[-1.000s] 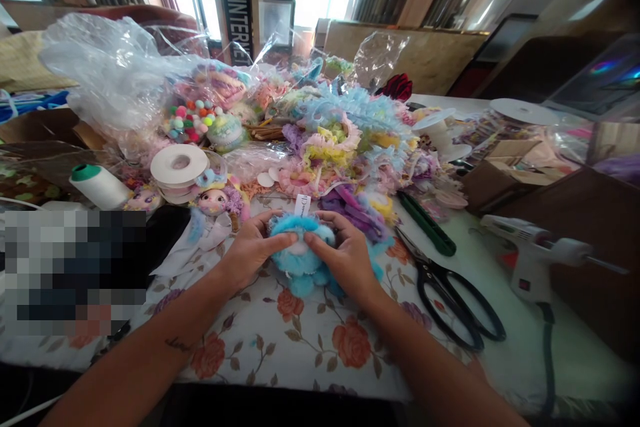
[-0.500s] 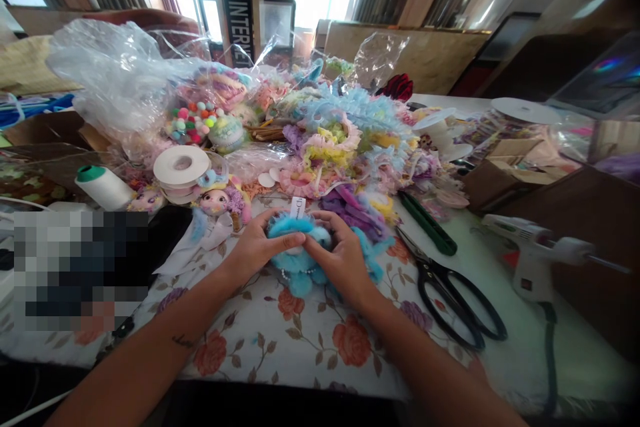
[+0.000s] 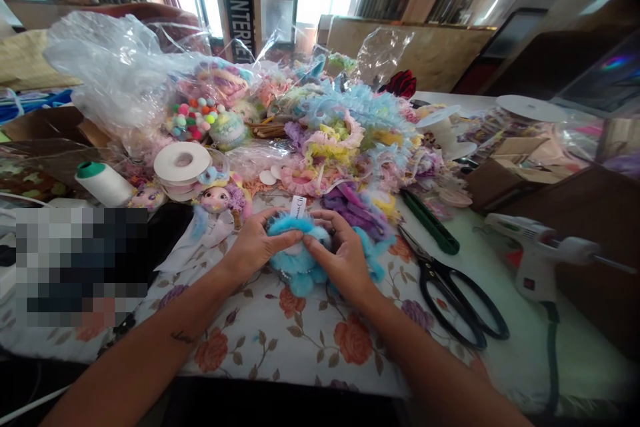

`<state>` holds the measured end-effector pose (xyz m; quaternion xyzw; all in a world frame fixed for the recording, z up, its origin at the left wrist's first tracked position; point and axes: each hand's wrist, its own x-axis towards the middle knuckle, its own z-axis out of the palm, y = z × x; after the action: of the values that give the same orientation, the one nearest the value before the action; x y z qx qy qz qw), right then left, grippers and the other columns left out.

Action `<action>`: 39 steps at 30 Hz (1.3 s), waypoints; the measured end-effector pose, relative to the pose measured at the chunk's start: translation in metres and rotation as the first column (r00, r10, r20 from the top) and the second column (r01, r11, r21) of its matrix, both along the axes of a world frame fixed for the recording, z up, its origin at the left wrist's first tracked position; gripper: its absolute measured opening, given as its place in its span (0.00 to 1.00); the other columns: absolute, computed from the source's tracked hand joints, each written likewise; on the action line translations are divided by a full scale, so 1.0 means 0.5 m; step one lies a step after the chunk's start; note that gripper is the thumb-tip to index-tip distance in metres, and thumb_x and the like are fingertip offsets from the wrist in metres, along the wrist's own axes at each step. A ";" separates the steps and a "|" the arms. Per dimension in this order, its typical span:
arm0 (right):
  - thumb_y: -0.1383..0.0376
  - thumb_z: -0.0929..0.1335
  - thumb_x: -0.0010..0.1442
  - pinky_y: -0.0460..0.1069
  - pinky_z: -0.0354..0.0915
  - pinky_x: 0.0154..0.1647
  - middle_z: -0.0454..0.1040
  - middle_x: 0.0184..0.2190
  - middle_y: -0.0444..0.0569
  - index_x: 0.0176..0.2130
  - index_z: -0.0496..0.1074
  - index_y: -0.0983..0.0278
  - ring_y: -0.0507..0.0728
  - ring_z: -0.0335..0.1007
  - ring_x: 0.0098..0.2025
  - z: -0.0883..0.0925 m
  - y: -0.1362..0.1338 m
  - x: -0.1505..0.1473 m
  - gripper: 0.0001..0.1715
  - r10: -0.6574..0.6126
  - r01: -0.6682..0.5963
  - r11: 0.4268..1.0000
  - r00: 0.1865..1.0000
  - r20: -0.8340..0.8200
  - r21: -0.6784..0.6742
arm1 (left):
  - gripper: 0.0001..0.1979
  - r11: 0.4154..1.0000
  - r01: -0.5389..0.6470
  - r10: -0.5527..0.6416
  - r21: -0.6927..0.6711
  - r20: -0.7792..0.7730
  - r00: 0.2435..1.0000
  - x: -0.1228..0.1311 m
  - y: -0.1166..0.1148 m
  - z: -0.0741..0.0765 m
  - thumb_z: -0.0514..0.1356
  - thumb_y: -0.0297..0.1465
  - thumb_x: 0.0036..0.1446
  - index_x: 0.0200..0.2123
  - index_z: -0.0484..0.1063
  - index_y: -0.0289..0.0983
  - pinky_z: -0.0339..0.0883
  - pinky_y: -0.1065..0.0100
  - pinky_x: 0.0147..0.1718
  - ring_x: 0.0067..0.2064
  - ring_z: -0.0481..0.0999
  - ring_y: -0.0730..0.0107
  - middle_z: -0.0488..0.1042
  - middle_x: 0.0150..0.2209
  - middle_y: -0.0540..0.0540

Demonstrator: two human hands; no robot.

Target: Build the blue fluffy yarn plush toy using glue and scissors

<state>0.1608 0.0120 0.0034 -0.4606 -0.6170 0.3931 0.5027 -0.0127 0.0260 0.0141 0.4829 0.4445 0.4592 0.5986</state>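
Observation:
A fluffy blue plush toy (image 3: 299, 273) with a string of small beads rests on the flowered cloth in front of me. My left hand (image 3: 260, 240) grips its left side, thumb pressed across the front. On the other side my right hand (image 3: 340, 250) is closed round it, its thumb close to the left one. A white printed tag (image 3: 299, 207) sticks up from the top of the toy. More blue fluff (image 3: 369, 253) shows just right of my right hand. My fingertips behind the toy are partly hidden.
Black-handled scissors (image 3: 455, 293), a green cutter (image 3: 430, 221) and a white glue gun (image 3: 533, 257) lie to the right. A doll head (image 3: 217, 197), a ribbon spool (image 3: 181, 163) and a thread cone (image 3: 104, 185) stand at left. Pastel trims (image 3: 345, 113) are heaped behind.
Both hands keep their hold on the blue plush toy, with the thumbs shifting only slightly on its front. The camera view has moved a little.

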 end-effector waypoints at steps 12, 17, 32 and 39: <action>0.55 0.73 0.53 0.50 0.71 0.32 0.78 0.36 0.48 0.47 0.72 0.60 0.58 0.74 0.36 0.004 0.007 0.006 0.23 -0.033 0.032 0.994 0.999 -0.015 -0.105 | 0.19 0.995 0.073 -0.062 -0.063 0.166 0.984 -0.003 0.002 -0.024 0.77 0.37 0.45 0.39 0.79 0.36 0.73 0.69 0.30 0.32 0.79 0.66 0.79 0.33 0.47; 0.55 0.73 0.53 0.51 0.71 0.34 0.79 0.38 0.49 0.47 0.72 0.60 0.58 0.75 0.37 0.001 0.008 0.005 0.23 -0.050 0.050 0.995 0.999 -0.002 -0.085 | 0.20 0.990 0.097 -0.076 -0.099 0.197 0.977 -0.005 0.007 -0.025 0.77 0.37 0.46 0.39 0.78 0.35 0.75 0.68 0.32 0.34 0.80 0.66 0.80 0.34 0.46; 0.55 0.72 0.56 0.52 0.71 0.36 0.79 0.41 0.50 0.48 0.72 0.60 0.59 0.76 0.39 0.000 0.007 0.005 0.22 -0.055 0.057 0.998 0.997 0.048 -0.041 | 0.26 1.000 0.027 -0.027 -0.009 0.031 0.999 0.000 0.005 -0.015 0.79 0.37 0.38 0.41 0.78 0.37 0.72 0.70 0.32 0.35 0.78 0.66 0.80 0.35 0.49; 0.58 0.71 0.59 0.54 0.72 0.41 0.79 0.44 0.51 0.49 0.71 0.59 0.61 0.77 0.45 -0.005 -0.004 0.002 0.18 -0.038 0.032 0.996 0.996 0.077 0.086 | 0.21 0.996 0.052 -0.038 -0.078 0.164 0.986 0.002 0.000 -0.005 0.79 0.32 0.38 0.36 0.78 0.36 0.72 0.70 0.30 0.32 0.78 0.68 0.79 0.31 0.49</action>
<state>0.1619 0.0098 0.0011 -0.4646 -0.6444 0.3391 0.5039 -0.0120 0.0260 0.0116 0.4289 0.4017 0.4646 0.6624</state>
